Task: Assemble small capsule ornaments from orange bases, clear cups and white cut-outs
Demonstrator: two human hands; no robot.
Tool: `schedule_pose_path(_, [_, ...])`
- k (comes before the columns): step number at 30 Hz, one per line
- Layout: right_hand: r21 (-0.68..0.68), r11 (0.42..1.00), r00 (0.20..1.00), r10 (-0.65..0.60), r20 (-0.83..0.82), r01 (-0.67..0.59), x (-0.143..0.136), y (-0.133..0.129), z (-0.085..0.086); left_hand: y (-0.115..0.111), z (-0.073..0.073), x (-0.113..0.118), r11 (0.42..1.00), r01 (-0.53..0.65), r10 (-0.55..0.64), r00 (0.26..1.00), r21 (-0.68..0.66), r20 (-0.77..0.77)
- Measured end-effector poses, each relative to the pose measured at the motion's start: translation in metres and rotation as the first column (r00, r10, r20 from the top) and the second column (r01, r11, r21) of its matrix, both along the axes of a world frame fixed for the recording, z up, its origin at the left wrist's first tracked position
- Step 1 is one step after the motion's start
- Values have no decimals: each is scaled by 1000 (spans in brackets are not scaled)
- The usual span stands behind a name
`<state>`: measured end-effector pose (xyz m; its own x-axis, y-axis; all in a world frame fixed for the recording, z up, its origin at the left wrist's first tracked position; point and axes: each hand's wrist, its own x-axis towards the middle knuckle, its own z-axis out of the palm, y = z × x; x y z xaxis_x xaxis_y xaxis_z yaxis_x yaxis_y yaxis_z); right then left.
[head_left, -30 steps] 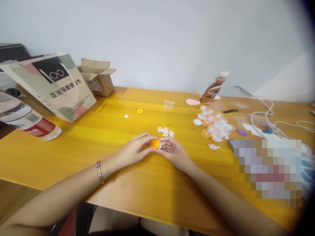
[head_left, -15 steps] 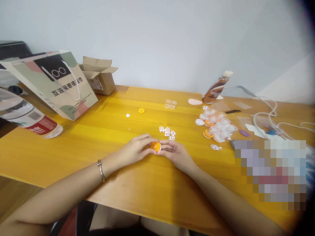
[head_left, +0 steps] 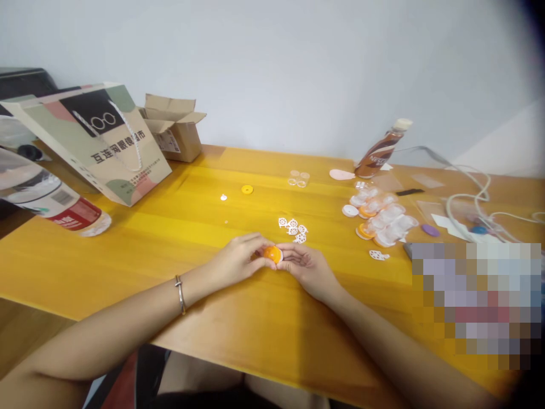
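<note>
An orange and white round piece [head_left: 273,255] is held between both hands over the wooden table [head_left: 238,335]. My left hand [head_left: 244,258] pinches its orange side from the left. The fingertips of my right hand [head_left: 307,266] press its white rim from the right. Just beyond the hands lie several white wheel-patterned cutouts [head_left: 292,227]. Farther back are a yellow disc [head_left: 247,190], a small white piece [head_left: 223,197] and a cluster of clear round cups [head_left: 298,179].
Clear and orange containers [head_left: 378,216] are grouped at right, near a tilted drink bottle [head_left: 383,149], a purple disc [head_left: 430,230] and white cables [head_left: 451,204]. A paper bag [head_left: 123,142], cardboard box [head_left: 185,136] and large bottle [head_left: 63,204] stand at left.
The view has shifted slightly, so the table items appear a little farther right. Both hands keep hold of the orange and white piece, with almost the same grip.
</note>
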<state>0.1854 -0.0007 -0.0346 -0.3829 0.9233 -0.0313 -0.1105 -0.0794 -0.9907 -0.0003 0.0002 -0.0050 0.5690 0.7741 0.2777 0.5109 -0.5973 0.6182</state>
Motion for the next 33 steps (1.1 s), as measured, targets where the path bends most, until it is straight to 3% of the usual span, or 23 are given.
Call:
schedule_pose_path(7, [-13,1000,1000,28,3,-28,1,1,3,0,4,-2,997,75,-74,996,27,-56])
schedule_pose_path(15, [-11,1000,1000,-23,6,23,-2,-2,3,0,0,0,1000,-5,4,999,5,38])
schedule_pose_path(28, [-197,975,994,99,-47,-107,7,1,11,7,4,-2,963,51,-14,990,-265,141])
schedule_pose_path(33, [-189,973,989,123,-77,-136,7,0,11,4,5,-3,986,72,-55,992,-150,116])
